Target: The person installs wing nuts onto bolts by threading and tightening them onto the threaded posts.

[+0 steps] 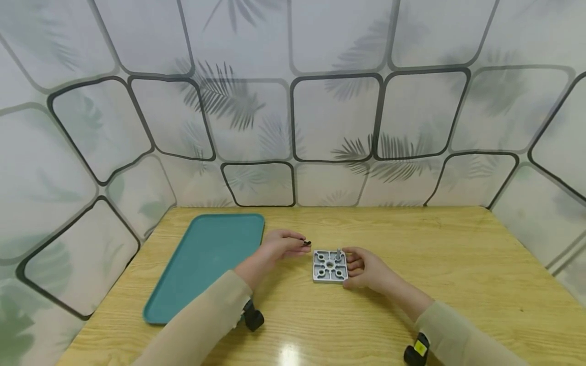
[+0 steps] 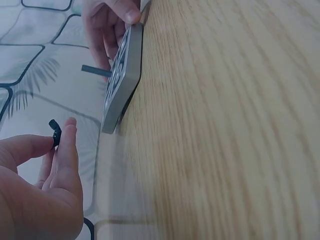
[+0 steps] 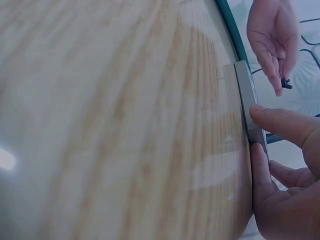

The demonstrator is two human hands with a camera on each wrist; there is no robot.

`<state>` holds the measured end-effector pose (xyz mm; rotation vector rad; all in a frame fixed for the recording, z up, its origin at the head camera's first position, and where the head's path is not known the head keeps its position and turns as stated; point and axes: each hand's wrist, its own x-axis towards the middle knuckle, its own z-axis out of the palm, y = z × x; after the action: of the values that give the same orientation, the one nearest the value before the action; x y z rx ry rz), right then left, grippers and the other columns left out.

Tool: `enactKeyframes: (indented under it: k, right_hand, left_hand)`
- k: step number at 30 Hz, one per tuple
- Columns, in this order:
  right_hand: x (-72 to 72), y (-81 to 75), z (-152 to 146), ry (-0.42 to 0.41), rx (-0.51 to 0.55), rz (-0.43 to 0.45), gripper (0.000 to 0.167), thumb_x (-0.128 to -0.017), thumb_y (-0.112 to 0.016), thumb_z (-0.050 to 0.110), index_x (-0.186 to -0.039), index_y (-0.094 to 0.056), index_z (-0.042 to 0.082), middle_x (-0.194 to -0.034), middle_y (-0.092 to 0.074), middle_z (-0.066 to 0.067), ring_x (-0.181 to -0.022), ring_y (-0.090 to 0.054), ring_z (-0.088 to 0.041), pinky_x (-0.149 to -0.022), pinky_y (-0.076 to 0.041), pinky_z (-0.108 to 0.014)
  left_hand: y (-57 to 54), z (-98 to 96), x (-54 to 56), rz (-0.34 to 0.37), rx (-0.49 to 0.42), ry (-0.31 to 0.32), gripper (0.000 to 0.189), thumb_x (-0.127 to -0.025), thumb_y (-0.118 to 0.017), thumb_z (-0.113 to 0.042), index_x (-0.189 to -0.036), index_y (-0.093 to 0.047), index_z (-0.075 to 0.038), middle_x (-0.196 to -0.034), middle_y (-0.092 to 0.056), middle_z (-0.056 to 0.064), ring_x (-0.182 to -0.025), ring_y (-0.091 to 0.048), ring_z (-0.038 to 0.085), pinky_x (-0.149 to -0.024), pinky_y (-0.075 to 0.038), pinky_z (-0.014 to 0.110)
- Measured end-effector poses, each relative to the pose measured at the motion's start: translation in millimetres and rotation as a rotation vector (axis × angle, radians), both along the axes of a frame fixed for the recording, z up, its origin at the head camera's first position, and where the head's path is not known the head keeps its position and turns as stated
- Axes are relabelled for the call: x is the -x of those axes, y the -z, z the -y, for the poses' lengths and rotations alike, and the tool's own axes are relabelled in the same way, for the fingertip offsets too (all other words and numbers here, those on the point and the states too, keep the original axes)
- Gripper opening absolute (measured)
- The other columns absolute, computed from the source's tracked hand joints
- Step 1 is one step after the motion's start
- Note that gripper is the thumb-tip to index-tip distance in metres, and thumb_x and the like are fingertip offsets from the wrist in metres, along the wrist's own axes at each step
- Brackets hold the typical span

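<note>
A square grey metal plate (image 1: 330, 279) with ring-shaped bosses lies face up on the wooden table. Near its far right corner a short pin (image 1: 338, 254) stands upright; from the side, in the left wrist view, this pin (image 2: 95, 70) juts well out of the face. My right hand (image 1: 370, 270) grips the plate's right side, thumb at the near corner and fingers toward the far one. Just beyond the plate's far left corner, my left hand (image 1: 280, 245) pinches a small black bent piece (image 2: 56, 132) between thumb and fingertips, apart from the plate.
A teal tray (image 1: 201, 264) lies on the left of the wooden table (image 1: 458, 264), partly behind my left forearm. Behind the table's far edge hangs a patterned cloth backdrop (image 1: 336, 117). A black wrist camera (image 1: 253, 316) sits under the left sleeve, another (image 1: 415, 351) at the right.
</note>
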<state>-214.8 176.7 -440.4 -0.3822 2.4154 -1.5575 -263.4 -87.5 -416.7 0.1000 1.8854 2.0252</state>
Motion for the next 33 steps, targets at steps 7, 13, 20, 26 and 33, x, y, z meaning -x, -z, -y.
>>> enactKeyframes:
  k: [7,13,20,26,33]
  right_hand:
    - [1.9,1.9,-1,0.006,-0.012,0.011,0.088,-0.075,-0.086,-0.014,-0.151,-0.04,-0.017,-0.12,-0.058,-0.025,-0.104,-0.061,-0.025,-0.085,-0.059,-0.023]
    - [2.5,3.9,-1,0.007,0.008,0.023,0.089,-0.074,-0.086,-0.014,-0.151,-0.04,-0.017,-0.119,-0.059,-0.023,-0.103,-0.062,-0.023,-0.085,-0.059,-0.024]
    - [1.6,5.4,-1,-0.008,0.054,0.019,0.09,-0.072,-0.084,-0.017,-0.15,-0.039,-0.019,-0.116,-0.059,-0.021,-0.101,-0.063,-0.022,-0.086,-0.059,-0.025]
    - [1.7,4.3,-2,-0.003,0.055,0.012,0.09,-0.071,-0.084,-0.018,-0.149,-0.039,-0.02,-0.115,-0.059,-0.022,-0.1,-0.062,-0.022,-0.085,-0.059,-0.024]
    - [1.0,4.0,-2,0.001,0.059,0.013,0.09,-0.071,-0.084,-0.018,-0.149,-0.039,-0.02,-0.116,-0.059,-0.022,-0.1,-0.062,-0.022,-0.085,-0.059,-0.024]
  left_hand:
    - [-2.7,-14.8,1.8,0.018,-0.024,-0.028,0.035,-0.105,-0.055,0.008,-0.135,-0.053,0.024,-0.131,-0.064,0.042,-0.083,-0.078,0.012,-0.083,-0.064,0.025]
    - [-5.4,-24.8,4.2,0.052,-0.02,-0.067,0.034,-0.106,-0.06,0.002,-0.135,-0.056,0.019,-0.128,-0.069,0.035,-0.083,-0.078,0.012,-0.08,-0.063,0.022]
    - [-2.7,-29.9,5.2,0.043,-0.029,-0.054,0.032,-0.105,-0.059,0.005,-0.133,-0.057,0.02,-0.13,-0.067,0.038,-0.094,-0.08,0.019,-0.083,-0.063,0.024]
    - [0.4,-33.9,6.6,0.036,-0.013,-0.046,0.031,-0.105,-0.058,0.006,-0.133,-0.057,0.02,-0.132,-0.066,0.037,-0.095,-0.079,0.018,-0.085,-0.063,0.024]
    - [0.8,-37.2,9.4,0.05,-0.004,-0.041,0.031,-0.105,-0.059,0.006,-0.133,-0.059,0.019,-0.132,-0.067,0.036,-0.094,-0.079,0.016,-0.082,-0.063,0.022]
